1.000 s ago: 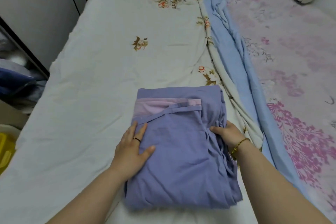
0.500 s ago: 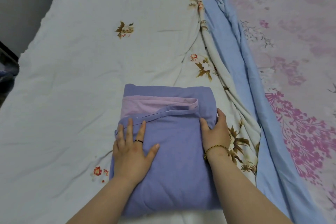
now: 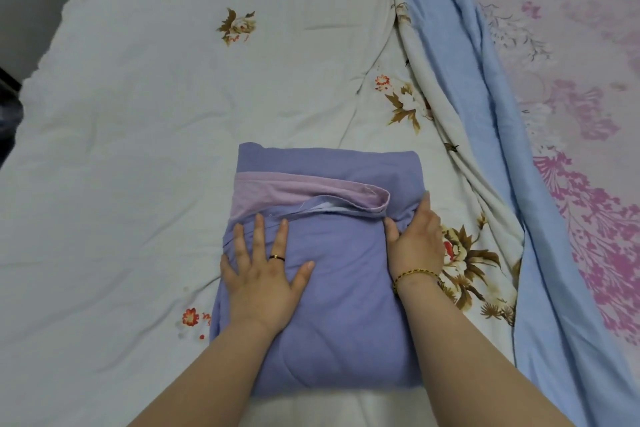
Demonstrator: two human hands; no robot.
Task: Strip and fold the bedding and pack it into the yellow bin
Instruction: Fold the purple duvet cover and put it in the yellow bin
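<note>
A folded purple sheet (image 3: 346, 305) with a lilac band across its upper part lies on the bed in front of me. My left hand (image 3: 265, 270) presses flat on its left half, fingers spread, a dark ring on one finger. At the bundle's right edge my right hand (image 3: 415, 243) lies against the fold with straight fingers, and a gold bracelet circles its wrist. The yellow bin is out of view.
The bundle rests on a white quilt with flower prints (image 3: 156, 149). A light blue sheet (image 3: 519, 218) runs in a bunched strip down the right side. Beyond it lies pink floral bedding (image 3: 588, 114). The bed's left edge (image 3: 20, 87) meets a dark gap.
The sheet went from a loose rumpled fold to a neat squared bundle. My right hand moved from gripping the bunched right edge to lying flat against it. The view tilted down toward the bed.
</note>
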